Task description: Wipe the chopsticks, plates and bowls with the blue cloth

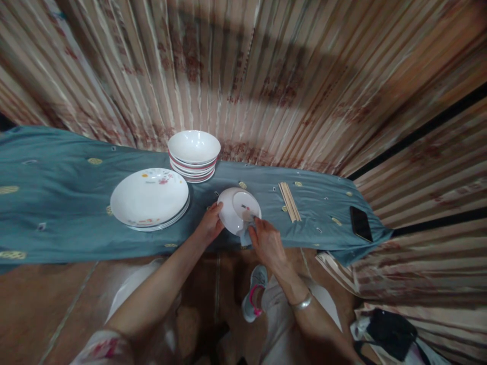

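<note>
A small white dish [229, 210], tilted with its underside and foot ring facing me, is held above the front edge of the cloth-covered table. My left hand [211, 221] grips its left rim, fingers closed round the edge. At the dish's lower right, my right hand [267, 242] pinches a pale bluish cloth [245, 238] against the underside. Behind the dish and to the left stands a stack of white bowls [194, 147] with red bands. Left of my hands lies a stack of large white plates [148, 200] with a flower pattern.
Several wooden chopsticks [289, 202] lie right of the dish on the blue-green tablecloth [319, 195]. A black phone [360, 223] rests near the table's right end. Pleated curtains [236, 66] hang behind. A dark bag [391, 332] sits low at the right.
</note>
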Available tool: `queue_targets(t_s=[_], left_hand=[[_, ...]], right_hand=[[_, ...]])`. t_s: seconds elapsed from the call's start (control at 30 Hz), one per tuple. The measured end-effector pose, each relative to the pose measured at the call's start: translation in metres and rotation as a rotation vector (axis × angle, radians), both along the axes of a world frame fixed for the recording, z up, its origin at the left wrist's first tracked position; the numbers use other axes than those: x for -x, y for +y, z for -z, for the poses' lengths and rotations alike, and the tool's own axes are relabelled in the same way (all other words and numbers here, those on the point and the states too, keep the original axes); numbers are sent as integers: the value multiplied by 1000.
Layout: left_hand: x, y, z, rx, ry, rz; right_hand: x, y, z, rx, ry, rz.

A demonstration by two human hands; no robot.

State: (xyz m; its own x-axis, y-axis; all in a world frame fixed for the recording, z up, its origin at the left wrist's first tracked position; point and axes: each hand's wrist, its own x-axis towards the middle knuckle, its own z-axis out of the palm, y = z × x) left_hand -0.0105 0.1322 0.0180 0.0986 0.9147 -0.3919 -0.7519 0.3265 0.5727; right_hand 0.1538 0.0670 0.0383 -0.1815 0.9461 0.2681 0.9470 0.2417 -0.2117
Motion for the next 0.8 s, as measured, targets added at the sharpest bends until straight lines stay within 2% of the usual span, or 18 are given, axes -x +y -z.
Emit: queue_targets(t_s=[0.17,0.37,0.6,0.8], left_hand=[[0,0,1,-5,10,3],[0,1,3,11,10,-20],[-1,-1,-4,-38,7,14],[-2,-3,-11,-94,-16,52]], right_hand=[[14,-7,-2,-76,52,-142],[29,-6,-4,-123,112,-216],[40,1,-13,-89,118,-244],[35,16,-14,-154,229,-207]])
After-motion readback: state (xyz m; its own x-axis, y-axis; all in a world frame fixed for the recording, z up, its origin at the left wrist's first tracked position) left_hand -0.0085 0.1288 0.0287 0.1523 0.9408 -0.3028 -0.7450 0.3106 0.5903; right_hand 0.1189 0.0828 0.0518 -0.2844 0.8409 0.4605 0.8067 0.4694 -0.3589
